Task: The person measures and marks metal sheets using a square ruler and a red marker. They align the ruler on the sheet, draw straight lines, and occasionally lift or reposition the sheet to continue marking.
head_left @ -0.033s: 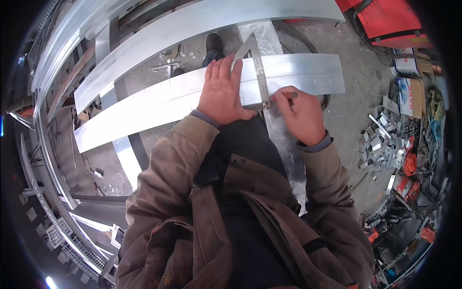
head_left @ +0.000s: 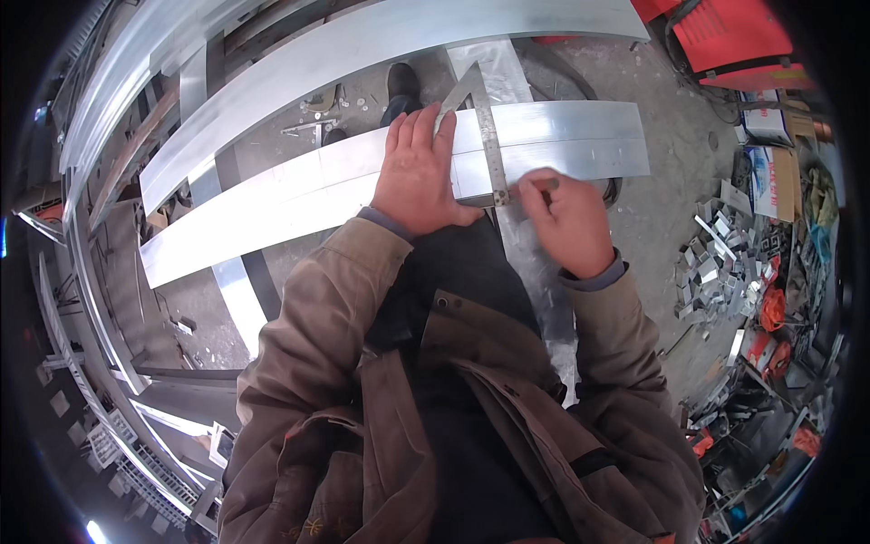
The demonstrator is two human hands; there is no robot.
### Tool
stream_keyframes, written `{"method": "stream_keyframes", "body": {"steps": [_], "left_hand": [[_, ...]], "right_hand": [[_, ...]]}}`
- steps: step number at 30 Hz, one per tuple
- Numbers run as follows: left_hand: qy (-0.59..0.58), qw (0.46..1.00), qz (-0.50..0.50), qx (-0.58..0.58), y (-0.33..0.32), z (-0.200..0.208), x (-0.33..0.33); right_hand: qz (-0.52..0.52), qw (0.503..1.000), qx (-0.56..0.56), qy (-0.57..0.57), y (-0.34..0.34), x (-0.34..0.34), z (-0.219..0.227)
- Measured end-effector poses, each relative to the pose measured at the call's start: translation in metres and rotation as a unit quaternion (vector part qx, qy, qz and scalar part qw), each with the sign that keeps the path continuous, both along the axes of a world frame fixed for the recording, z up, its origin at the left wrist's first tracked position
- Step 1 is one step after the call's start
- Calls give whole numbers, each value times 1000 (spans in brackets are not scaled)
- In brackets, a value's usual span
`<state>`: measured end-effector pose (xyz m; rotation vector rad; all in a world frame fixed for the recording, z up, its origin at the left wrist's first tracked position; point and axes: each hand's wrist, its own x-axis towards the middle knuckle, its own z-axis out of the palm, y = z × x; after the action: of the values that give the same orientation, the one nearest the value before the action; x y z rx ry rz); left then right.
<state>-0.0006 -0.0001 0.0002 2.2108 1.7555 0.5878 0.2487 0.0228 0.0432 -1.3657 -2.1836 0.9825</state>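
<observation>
- Currently, a slim dark tool (head_left: 551, 184) is pinched between the thumb and curled fingers of the right hand (head_left: 576, 222); its far end is mostly hidden by the fingers.
- Just left of that pinch, the perforated lower end of a metal triangle square (head_left: 489, 150) is seen, with its graduated arm run across a silvery metal bar (head_left: 571, 136).
- The left hand (head_left: 417, 172) is laid open and palm down on the bar, fingers pointed away from the body, thumb stretched along the near edge; nothing is seen to be clasped in it, and the slanted side of the square is partly covered by its fingertips.
- The bar is extended under the left hand and to both sides of it, its right end lying beyond the right hand.
- Past both hands, a second metal bar (head_left: 390, 56) is set roughly alongside the first, apart from it.
- Well to the right of the right hand, metal offcuts (head_left: 720, 263) are heaped on the floor (head_left: 666, 213), with boxes (head_left: 772, 184) stacked farther off.
</observation>
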Motion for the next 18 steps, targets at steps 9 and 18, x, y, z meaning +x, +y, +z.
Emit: {"method": "stream_keyframes", "body": {"steps": [9,18], "left_hand": [[13,1000,5,-20,0,3,0],[11,1000,-2,-3,11,0,29]], "right_hand": [[-159,943,-136,260,-32,30,-24],[-273,852,-178,410,-63,42,-64]]}}
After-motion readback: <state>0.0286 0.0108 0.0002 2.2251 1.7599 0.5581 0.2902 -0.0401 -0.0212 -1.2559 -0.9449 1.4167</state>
